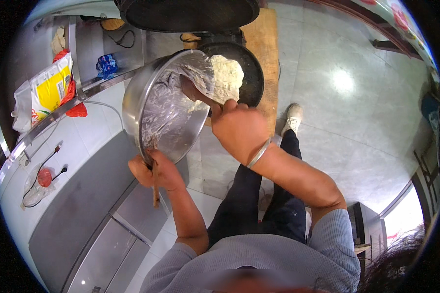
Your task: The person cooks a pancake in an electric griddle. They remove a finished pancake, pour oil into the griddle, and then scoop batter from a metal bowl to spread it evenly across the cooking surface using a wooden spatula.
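We note right grip point(242, 128) closed round a brown spatula point(194, 92), long axis toward ten o'clock, dough point(228, 78) on the black pan point(254, 80) near its twelve, left grip point(156, 169), farther off, holding steel bowl point(133, 105) and wooden stick point(155, 188).
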Demonstrator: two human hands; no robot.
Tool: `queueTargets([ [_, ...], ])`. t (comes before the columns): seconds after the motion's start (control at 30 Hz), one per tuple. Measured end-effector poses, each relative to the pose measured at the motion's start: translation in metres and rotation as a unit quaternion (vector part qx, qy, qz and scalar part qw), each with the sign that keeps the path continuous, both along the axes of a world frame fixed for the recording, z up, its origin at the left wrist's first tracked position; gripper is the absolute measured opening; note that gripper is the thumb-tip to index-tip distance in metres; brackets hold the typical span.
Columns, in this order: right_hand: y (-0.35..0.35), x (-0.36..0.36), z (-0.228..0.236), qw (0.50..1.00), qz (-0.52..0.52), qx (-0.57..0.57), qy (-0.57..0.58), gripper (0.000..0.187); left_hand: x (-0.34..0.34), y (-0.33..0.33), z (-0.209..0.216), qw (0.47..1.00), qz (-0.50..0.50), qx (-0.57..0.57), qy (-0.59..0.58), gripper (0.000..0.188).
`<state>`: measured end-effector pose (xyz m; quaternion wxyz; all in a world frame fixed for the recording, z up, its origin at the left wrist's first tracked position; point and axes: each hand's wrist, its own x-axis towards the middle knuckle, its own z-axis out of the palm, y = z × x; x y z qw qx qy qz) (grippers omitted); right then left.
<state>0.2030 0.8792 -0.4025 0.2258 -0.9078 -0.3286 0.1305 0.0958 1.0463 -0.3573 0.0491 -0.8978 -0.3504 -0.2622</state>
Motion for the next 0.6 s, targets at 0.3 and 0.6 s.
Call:
queueTargets([
  [0.3,-0.004,-0.037,0.011,0.994,-0.08,0.052,-0.051,0.017,0.01,-0.013,0.006,0.999,0.03,0.032,0.029,0.025],
  [0.6,-0.022,-0.066,-0.026,0.997,-0.073,-0.013,-0.032,0.024,0.014,-0.008,-0.001,1.0,0.013,0.007,-0.019,0.024],
])
